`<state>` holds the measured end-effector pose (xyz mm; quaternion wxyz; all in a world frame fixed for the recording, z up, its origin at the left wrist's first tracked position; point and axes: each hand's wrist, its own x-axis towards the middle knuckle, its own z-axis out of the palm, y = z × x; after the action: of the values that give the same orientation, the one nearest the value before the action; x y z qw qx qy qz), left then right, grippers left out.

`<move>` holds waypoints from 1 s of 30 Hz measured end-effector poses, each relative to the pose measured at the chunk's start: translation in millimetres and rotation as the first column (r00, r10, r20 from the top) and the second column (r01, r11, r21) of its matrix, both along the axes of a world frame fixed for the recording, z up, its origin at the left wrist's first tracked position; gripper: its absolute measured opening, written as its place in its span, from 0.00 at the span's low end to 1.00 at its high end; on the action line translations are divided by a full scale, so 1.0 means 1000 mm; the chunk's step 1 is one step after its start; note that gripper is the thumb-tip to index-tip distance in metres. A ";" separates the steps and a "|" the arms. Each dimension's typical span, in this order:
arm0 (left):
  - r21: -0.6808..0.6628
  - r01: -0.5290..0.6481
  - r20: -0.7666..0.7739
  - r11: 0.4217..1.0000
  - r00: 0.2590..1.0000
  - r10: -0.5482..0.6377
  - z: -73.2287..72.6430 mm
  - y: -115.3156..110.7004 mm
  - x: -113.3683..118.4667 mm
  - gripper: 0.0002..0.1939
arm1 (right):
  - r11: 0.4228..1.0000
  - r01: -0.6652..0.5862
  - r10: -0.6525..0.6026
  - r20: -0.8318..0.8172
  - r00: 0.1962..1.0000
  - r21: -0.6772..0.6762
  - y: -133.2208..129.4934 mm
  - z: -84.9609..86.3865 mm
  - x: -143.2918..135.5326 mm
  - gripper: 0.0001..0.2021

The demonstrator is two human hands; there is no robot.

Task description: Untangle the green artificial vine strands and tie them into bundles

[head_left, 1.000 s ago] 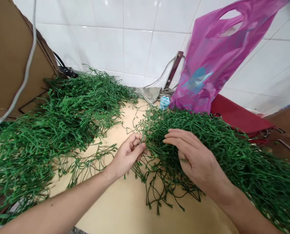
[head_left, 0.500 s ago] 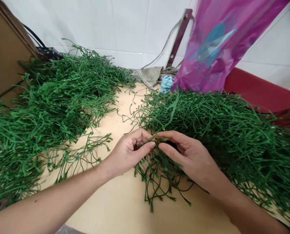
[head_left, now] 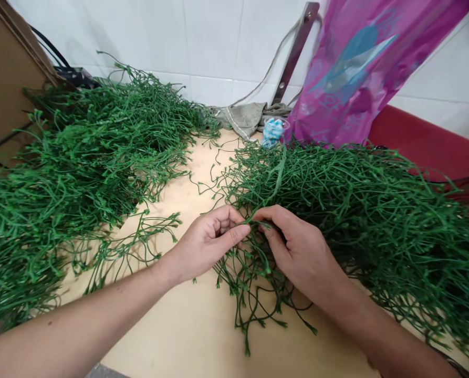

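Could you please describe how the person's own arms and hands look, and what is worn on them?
The left hand and the right hand are bare, with no gloves or rings visible. The left forearm and right forearm show no sleeve, watch or bracelet within the picture. One small spot marks the left forearm.

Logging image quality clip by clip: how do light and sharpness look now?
Head view: soft shadow dims the smooth beige tabletop near the thin green stems; head view: pale sheen marks the magenta plastic bag; head view: stems near the right edge look slightly soft.
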<state>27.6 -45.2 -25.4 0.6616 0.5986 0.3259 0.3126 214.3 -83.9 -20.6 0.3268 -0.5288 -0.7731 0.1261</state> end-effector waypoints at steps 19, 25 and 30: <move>-0.077 0.047 0.071 0.996 0.997 -0.042 0.001 -0.008 -0.004 0.09 | 0.980 0.189 -0.181 0.121 0.976 -0.055 0.020 -0.003 0.008 0.12; -0.159 -0.080 0.142 0.984 0.984 0.103 -0.010 0.000 -0.003 0.05 | 0.967 0.229 -0.250 0.277 0.928 0.108 0.007 -0.010 0.012 0.13; -0.211 -0.096 0.176 0.973 0.975 0.134 -0.012 0.002 -0.001 0.07 | 0.976 0.204 -0.215 0.175 0.961 0.080 0.001 -0.002 0.013 0.17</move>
<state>26.7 -43.6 -37.2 0.7274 0.4761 0.3260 0.3715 227.5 -82.6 -22.9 0.2822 -0.6065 -0.7431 0.0179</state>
